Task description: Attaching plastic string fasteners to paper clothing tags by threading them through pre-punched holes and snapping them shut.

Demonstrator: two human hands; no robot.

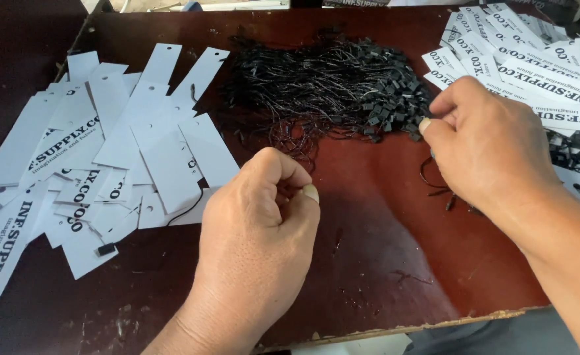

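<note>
A tangled pile of black hang-tag strings (329,85) with small plastic locks lies at the upper middle of a dark red-brown board (382,263). My right hand (487,148) reaches in from the right, its fingertips pinched at the pile's right edge among the locks. A loose black string (427,177) curls out from under this hand. My left hand (257,243) rests on the board in front of the pile, curled into a fist with the thumb pressed on the forefinger. Nothing shows in it.
White paper tags (105,151) with punched holes and black print are spread in a heap on the left. One black string (188,209) lies across them. A second heap of printed tags (533,59) sits at the upper right. The board's chipped front edge (395,329) runs along the bottom.
</note>
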